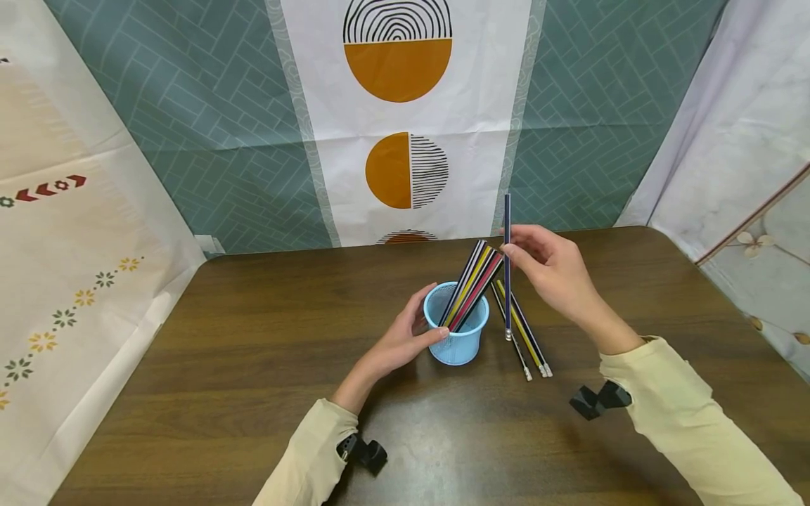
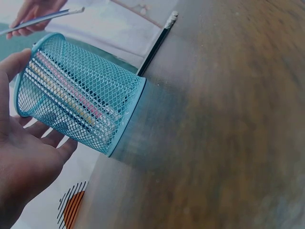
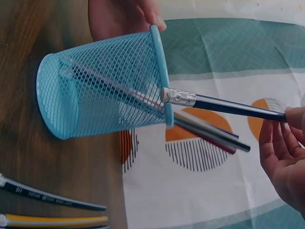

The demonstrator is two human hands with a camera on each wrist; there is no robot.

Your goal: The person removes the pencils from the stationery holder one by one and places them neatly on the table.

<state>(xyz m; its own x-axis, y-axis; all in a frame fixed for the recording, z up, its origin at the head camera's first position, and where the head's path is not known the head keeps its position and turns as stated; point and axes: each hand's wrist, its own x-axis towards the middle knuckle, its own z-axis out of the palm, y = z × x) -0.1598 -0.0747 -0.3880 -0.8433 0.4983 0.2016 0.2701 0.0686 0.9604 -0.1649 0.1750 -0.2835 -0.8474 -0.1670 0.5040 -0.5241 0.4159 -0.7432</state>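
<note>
A light blue mesh pencil cup (image 1: 457, 349) stands upright on the table, several striped pencils (image 1: 467, 289) leaning inside it. My left hand (image 1: 403, 339) holds the cup from the left, its thumb at the rim and its fingers round the far side. To the right of the cup, my right hand (image 1: 552, 270) pinches a dark blue pencil (image 1: 508, 299) between thumb and fingers. That pencil hangs nearly upright, eraser end (image 3: 180, 96) down; in the right wrist view the eraser appears near the cup's rim.
Several loose pencils (image 1: 522, 327), yellow and black among them, lie right of the cup with erasers toward me. The brown wooden table (image 1: 266, 365) ends at the back against a patterned hanging cloth (image 1: 234, 169). More cloth hangs at both sides.
</note>
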